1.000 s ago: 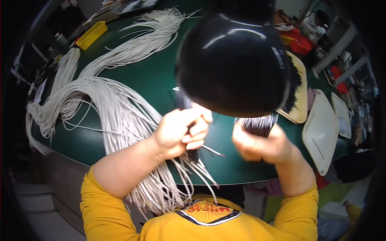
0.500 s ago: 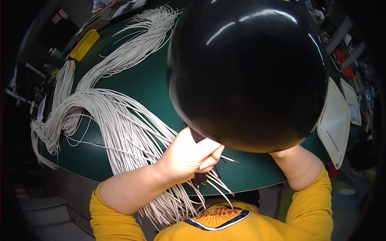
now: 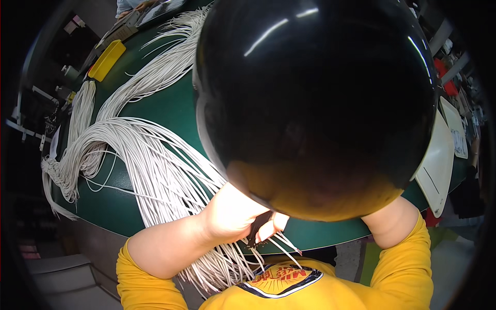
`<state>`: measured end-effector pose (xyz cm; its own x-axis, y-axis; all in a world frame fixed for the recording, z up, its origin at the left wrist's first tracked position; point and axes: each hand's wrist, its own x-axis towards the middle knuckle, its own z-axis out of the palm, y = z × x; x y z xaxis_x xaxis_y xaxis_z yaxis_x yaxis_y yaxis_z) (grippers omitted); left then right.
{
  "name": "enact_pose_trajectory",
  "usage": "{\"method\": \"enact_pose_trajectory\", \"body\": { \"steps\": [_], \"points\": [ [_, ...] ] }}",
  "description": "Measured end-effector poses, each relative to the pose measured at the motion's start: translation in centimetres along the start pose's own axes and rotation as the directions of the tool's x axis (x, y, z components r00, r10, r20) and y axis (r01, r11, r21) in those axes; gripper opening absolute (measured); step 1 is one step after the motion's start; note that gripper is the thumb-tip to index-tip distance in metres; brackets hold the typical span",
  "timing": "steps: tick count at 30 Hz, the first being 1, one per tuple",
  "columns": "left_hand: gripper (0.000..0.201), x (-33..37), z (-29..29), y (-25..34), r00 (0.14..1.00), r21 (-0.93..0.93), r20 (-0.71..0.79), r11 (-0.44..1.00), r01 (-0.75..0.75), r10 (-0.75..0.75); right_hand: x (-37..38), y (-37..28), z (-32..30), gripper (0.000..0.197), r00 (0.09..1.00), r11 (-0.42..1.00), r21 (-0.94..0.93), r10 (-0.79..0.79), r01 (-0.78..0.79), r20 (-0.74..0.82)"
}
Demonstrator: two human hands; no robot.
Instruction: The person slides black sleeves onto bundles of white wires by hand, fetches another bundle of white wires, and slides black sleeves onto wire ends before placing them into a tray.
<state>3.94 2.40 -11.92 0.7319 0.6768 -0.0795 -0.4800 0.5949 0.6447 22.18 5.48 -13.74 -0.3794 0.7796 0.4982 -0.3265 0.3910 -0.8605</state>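
Observation:
My left hand is closed around a bundle of thin dark strands, whose lower ends show beneath my fingers. I cannot make out whether they are wires or tubes. Long white wires fan out under my left forearm and hang over the table's near edge, several ends just below the hand. A large glossy black dome blocks much of the view and covers part of my left hand. My right forearm reaches in behind the dome; the right hand and anything in it are hidden.
More white wire bundles lie across the green table. A yellow tray sits at the far left. Pale trays stand along the right edge. At the top left, part of another person shows.
The black dome now looks bigger and reaches lower and farther left, covering more of my hands. My left hand is slightly lower, with the dark bundle still in it.

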Motion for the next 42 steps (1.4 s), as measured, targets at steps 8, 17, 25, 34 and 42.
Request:
{"method": "enact_pose_trajectory", "body": {
  "steps": [8, 17, 25, 34, 42],
  "points": [
    [0.029, 0.2, 0.1, 0.6, 1.0, 0.235, -0.013, 0.972, 0.014, -0.012, -0.1, 0.4, 0.0, 0.026, 0.999, 0.998, 0.033, -0.048, 0.048, 0.01],
    [0.029, 0.4, 0.7, 0.2, 0.998, 0.006, -0.043, 0.999, 0.039, -0.039, -0.6, -0.6, -0.3, 0.024, 0.988, 0.988, 0.039, 0.151, -0.151, -0.001],
    [0.027, 0.3, 0.3, 0.2, 0.999, 0.125, 0.024, 0.991, -0.046, 0.043, -0.8, 0.2, -0.1, 0.024, 0.998, 0.995, 0.09, 0.028, -0.032, 0.049],
    [0.026, 0.4, 0.7, 0.0, 0.998, 0.12, 0.045, 0.992, -0.041, 0.036, -0.6, -0.2, 0.4, 0.027, 0.978, 0.924, 0.338, 0.206, -0.18, -0.04],
    [0.021, 0.4, 0.5, 0.6, 0.989, 0.122, 0.036, 0.983, 0.139, -0.144, -0.5, -0.6, 0.8, 0.026, 0.948, 0.958, 0.099, 0.28, -0.268, -0.151]
  ]
}}
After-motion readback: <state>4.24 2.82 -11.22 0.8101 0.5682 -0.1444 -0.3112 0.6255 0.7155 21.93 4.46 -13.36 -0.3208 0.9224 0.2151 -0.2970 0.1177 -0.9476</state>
